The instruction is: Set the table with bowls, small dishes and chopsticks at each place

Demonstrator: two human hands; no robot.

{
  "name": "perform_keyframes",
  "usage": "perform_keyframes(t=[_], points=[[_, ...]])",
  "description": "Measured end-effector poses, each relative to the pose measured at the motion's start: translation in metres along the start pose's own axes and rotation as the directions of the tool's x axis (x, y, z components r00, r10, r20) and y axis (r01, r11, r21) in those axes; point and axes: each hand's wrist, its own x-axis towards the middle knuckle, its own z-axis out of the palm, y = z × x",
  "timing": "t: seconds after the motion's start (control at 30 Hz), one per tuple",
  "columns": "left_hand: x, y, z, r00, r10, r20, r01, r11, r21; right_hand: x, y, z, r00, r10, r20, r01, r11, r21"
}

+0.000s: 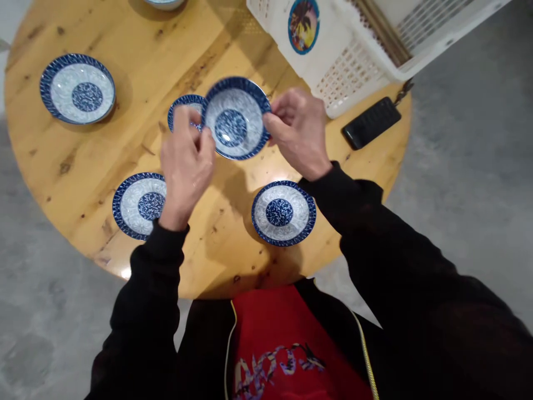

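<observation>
A blue-and-white patterned dish (235,118) is held up above the round wooden table (137,50), tilted toward me. My left hand (186,161) pinches its left rim and my right hand (298,130) pinches its right rim. A smaller blue-rimmed dish (183,106) lies on the table just behind my left hand, partly hidden by it. Two more matching dishes sit near the front edge, one at the left (139,204) and one at the right (283,212).
Another blue dish (77,89) rests at the table's far left, and a bowl's edge (164,4) shows at the top. A white plastic basket (353,50) stands at the back right, with a black phone (372,122) beside it. Grey floor surrounds the table.
</observation>
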Motion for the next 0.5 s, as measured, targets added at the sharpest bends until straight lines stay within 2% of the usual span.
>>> perform_keyframes(t=[0.1, 0.23, 0.37, 0.5], points=[[-0.038, 0.013, 0.024, 0.969, 0.017, 0.247, 0.010, 0.994, -0.110, -0.048, 0.031, -0.036, 0.999, 0.053, 0.009, -0.053, 0.998, 0.041], [-0.079, 0.015, 0.060, 0.858, 0.067, 0.509, 0.052, 0.975, -0.216, -0.112, 0.069, -0.062, 0.976, 0.219, 0.012, -0.220, 0.974, 0.054], [-0.099, 0.011, 0.085, 0.768, 0.102, 0.632, 0.074, 0.967, -0.245, -0.153, 0.091, -0.067, 0.922, 0.387, 0.017, -0.387, 0.915, 0.118], [-0.103, 0.010, 0.096, 0.738, 0.081, 0.670, 0.056, 0.982, -0.180, -0.170, 0.102, -0.065, 0.885, 0.465, 0.009, -0.461, 0.874, 0.151]])
